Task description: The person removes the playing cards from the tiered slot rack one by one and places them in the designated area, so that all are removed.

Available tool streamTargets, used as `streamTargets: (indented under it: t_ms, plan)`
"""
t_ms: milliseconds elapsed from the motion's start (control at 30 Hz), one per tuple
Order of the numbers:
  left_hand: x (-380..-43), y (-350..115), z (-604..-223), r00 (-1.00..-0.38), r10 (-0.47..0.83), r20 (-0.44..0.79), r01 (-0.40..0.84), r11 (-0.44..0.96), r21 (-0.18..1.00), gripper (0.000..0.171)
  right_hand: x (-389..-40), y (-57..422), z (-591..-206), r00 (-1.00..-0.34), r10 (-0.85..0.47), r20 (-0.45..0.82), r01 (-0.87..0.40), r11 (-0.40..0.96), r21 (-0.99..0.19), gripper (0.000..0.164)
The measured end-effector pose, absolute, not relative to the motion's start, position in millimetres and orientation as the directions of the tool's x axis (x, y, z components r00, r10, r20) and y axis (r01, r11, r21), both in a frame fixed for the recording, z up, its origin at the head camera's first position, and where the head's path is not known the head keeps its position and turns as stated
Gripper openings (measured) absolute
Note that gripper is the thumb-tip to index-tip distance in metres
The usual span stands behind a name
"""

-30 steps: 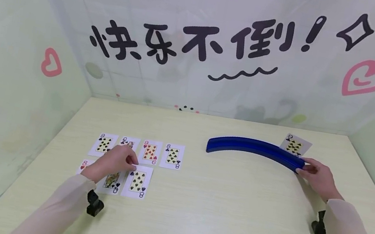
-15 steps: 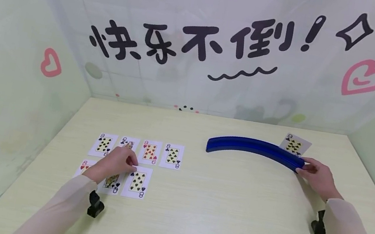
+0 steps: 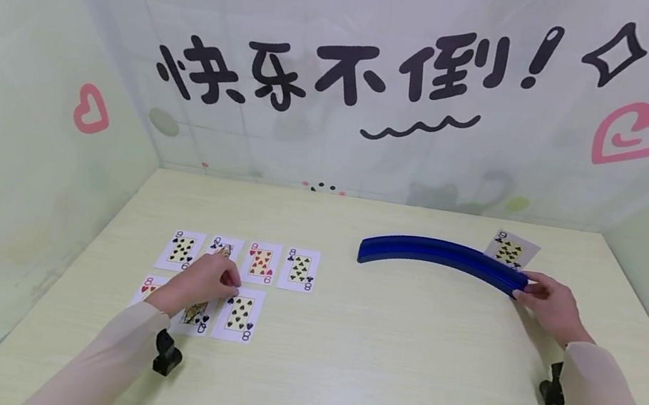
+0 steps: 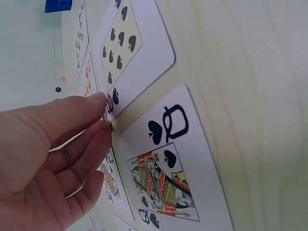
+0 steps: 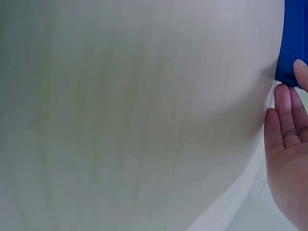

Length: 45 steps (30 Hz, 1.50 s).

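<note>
My left hand [image 3: 202, 282] pinches the upper left corner of the eight of spades [image 3: 239, 314], a playing card in the front row. In the left wrist view, thumb and forefinger meet at that corner of the eight of spades [image 4: 120, 48], beside the queen of spades [image 4: 166, 178]. My right hand [image 3: 550, 307] grips the right end of a curved blue card holder [image 3: 439, 253]. A nine of clubs [image 3: 510, 250] stands tilted in the holder near that end. The right wrist view catches only a corner of the blue holder [image 5: 292, 43] at the thumb.
Behind the left hand lies a row of face-up cards: nine of spades [image 3: 180, 251], queen of clubs [image 3: 225, 248], nine of hearts [image 3: 259, 263], eight of clubs [image 3: 299, 269]. The forearm partly covers the eight of hearts [image 3: 149, 287]. Printed cloth walls [image 3: 333, 153] enclose the table.
My left hand has shifted only slightly at the corner of the eight of spades. The right hand, card holder and nine of clubs stay in place.
</note>
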State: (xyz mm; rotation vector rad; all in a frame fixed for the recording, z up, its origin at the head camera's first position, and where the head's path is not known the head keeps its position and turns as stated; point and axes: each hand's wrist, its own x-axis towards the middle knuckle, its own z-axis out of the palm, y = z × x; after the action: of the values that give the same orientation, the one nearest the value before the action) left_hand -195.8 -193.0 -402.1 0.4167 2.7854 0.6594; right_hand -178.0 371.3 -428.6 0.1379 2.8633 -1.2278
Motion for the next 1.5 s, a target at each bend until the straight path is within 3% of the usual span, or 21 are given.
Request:
streamTargets:
  t_ms: [333,733,1133,1500]
  plan:
    - [-195.8,-167.3,-385.5,-0.91,0.401,-0.107,0.314,0.833,0.455,0.007,-176.9,372.3,-429.6,-0.996,0.071,-0.058,0.091,0.685,-0.723,0.052]
    - [-201.3,-88.0,-377.2,-0.84,0.543,-0.009,0.481,0.751,0.453,0.01,-175.0,371.4,-430.1,-0.996,0.071,-0.057,0.091,0.689,-0.719,0.052]
    - [-222.7,-3.0,-366.2,-0.757,0.654,0.009,0.584,0.67,0.459,0.016,-175.3,372.6,-429.8,-0.994,0.076,-0.08,0.11,0.676,-0.728,0.054]
    - [-237.3,73.5,-354.8,-0.725,0.687,-0.05,0.59,0.656,0.471,0.03,-177.6,371.8,-427.8,-0.994,0.074,-0.077,0.107,0.68,-0.725,0.052]
